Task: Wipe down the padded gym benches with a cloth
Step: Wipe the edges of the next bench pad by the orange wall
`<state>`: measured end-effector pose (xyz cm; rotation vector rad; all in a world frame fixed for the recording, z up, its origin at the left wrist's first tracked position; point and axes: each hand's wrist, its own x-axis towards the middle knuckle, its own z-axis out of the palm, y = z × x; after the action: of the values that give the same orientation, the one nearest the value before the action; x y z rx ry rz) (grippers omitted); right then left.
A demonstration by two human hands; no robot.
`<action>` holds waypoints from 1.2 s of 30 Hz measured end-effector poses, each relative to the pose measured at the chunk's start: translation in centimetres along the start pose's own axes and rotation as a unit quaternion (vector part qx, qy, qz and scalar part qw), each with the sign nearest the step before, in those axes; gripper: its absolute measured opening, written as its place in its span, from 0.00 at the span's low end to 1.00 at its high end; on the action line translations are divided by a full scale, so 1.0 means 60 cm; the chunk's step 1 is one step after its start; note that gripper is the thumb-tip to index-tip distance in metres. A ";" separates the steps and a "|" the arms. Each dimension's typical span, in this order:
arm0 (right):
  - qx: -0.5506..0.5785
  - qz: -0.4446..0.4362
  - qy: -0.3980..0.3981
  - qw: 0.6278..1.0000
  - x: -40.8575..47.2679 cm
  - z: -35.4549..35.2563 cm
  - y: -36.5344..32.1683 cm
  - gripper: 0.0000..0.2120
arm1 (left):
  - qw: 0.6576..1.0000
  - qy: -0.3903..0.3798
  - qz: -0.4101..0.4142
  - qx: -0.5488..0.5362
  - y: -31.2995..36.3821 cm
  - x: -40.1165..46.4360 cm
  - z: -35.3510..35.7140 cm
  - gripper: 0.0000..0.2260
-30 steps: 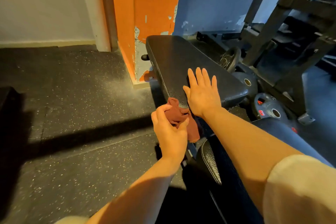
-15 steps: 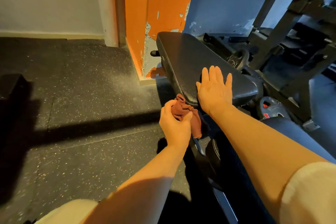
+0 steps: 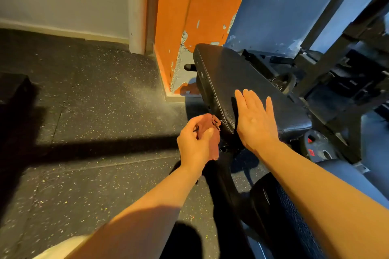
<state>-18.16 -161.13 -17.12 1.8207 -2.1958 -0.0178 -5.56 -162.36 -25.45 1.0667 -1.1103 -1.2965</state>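
Since a moment ago, my left hand [image 3: 194,143] is keeping the cloth [image 3: 208,130] bunched in its fingers at the pad's [image 3: 227,73] near corner. My right hand [image 3: 255,121] is lying flat on the pad, fingers straight. I am thinking it is better to spread the cloth and press evenly along the edge.

Two bare hands show: the left hand [image 3: 194,143] and the right hand [image 3: 255,121]. There is one reddish-brown cloth [image 3: 208,132]. Two black padded pads can be counted: one long back pad [image 3: 237,75] and one seat pad [image 3: 294,223] in the lower right. One orange pillar [image 3: 189,17] with peeling paint stands behind. Two weight plates [image 3: 317,146] lie at the right; any further ones cannot be told in the shadow.
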 end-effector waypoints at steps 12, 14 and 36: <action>-0.005 -0.038 -0.006 0.999 0.009 0.005 -0.007 0.31 | 0.998 -0.029 0.041 0.035 0.018 0.012 0.012 0.15; -0.014 -0.040 -0.007 0.999 0.011 0.007 -0.008 0.30 | 0.996 -0.031 0.073 0.046 0.010 0.003 0.013 0.15; -0.036 -0.036 -0.018 0.999 0.011 0.005 -0.018 0.25 | 0.998 -0.030 0.062 0.013 0.019 0.058 0.018 0.13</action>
<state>-17.31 -162.04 -17.47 1.8723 -2.1226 -0.1443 -6.51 -165.79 -24.10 0.9674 -1.2222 -1.2244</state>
